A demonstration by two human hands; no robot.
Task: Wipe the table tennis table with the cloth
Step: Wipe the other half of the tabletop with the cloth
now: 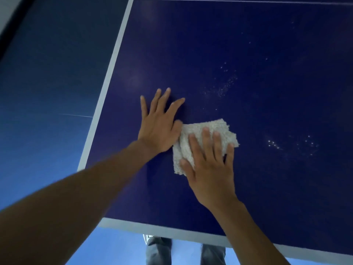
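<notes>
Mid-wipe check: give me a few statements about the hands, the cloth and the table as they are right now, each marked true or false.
1. The right hand presses flat on the cloth. True.
2. The left hand grips the cloth in a fist. False: it lies flat with fingers spread on the table tennis table, beside the cloth.
3. White specks lie on the blue surface, beyond the cloth and to its right. True.
4. The cloth hangs over the table's near edge. False: it lies wholly on the blue surface, away from the white edge line.
</notes>
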